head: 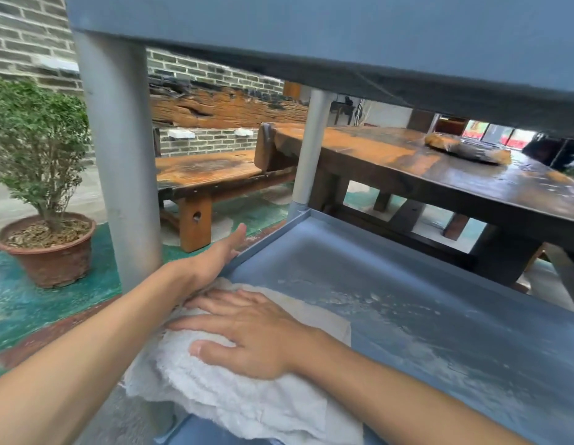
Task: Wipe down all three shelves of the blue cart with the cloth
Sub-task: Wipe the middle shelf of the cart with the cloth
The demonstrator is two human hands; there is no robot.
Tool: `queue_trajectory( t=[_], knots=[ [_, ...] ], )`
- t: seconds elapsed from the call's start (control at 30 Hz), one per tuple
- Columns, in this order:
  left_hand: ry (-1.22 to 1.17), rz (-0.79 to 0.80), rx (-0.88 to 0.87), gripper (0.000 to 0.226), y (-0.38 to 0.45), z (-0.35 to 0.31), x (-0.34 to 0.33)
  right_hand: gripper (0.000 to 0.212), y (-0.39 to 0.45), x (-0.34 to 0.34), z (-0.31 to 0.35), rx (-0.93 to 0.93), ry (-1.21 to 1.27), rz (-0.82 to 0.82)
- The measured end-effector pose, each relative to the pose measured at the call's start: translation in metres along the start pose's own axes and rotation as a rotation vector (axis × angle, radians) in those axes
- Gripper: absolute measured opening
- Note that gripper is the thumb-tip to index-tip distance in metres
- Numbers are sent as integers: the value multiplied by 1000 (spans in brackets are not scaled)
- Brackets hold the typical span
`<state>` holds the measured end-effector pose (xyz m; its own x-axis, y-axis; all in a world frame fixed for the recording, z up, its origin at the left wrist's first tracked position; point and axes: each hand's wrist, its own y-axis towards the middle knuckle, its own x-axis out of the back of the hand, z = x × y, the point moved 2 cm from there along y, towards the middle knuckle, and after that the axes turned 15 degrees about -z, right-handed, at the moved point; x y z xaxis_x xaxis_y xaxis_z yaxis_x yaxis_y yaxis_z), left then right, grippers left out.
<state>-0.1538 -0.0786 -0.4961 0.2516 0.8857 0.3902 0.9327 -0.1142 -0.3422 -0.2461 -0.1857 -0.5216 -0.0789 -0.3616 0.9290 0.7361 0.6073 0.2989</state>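
Two hands: both in view, working on one shelf of the blue cart.
Right hand [247, 332]: lies flat on the cloth [247, 403], fingers straight and slightly spread, palm down; it presses and does not pinch. A flat palm spreads load over the fabric, judged suited to a sweeping stroke.
Left hand [219, 252]: fingers straight and together, laid against the outer side of the shelf rim [266, 234], beyond the right hand's fingertips. Whether the thumb hooks the rim cannot be told. Judged purpose: to steady the cart against the wiping push.
Cloth: white, terry-like, crumpled, spread beneath and behind the right hand; its near edge hangs over the shelf edge towards the person.
Shelf [439, 284]: blue tray with raised lip; pale dusty streaks lie to the right of the right hand, so that area is judged not yet wiped.
Shelf above [343, 36]: underside directly overhead of both hands, carried on grey posts [125, 155]; it limits headroom, which accounts for the low, flat reach.
Shelf identity: a lower one of the three; which exactly cannot be told.
Surroundings: potted shrub [41, 175] left of the left hand; wooden bench [211, 175] and wooden table [439, 168] beyond the cart.
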Motion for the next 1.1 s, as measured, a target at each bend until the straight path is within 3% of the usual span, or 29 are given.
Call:
queue_trajectory(
  t=[0.3,0.4,0.47,0.6,0.73,0.8,0.83,0.9,1.03,1.1],
  knots=[
    [-36,57,-125,90,1,4,-1,45,15,7,-66,-8,71,-101],
    [-93,59,-201,46,13,-2,-9,46,19,20,-112,-122,1,-81],
    [-144,-22,-236,36,21,-3,-13,47,20,27,-143,-189,-45,-71],
    [32,58,-263,49,18,0,-10,55,26,33,-194,-283,-132,-54],
    [169,224,-331,85,21,22,-13,53,35,37,-232,-367,-164,-76],
    [244,110,-336,100,23,15,-11,51,40,39,-246,-396,-192,-86],
    [262,24,-366,97,17,10,-9,50,41,40,-253,-415,-205,-99],
    [347,-110,-472,84,2,14,-4,49,46,40,-263,-457,-213,-114],
    [594,-579,-630,59,10,-4,-20,51,60,33,-282,-563,-295,-142],
    [730,-731,-690,51,24,-23,-32,54,64,31,-286,-575,-324,-146]
  ],
)
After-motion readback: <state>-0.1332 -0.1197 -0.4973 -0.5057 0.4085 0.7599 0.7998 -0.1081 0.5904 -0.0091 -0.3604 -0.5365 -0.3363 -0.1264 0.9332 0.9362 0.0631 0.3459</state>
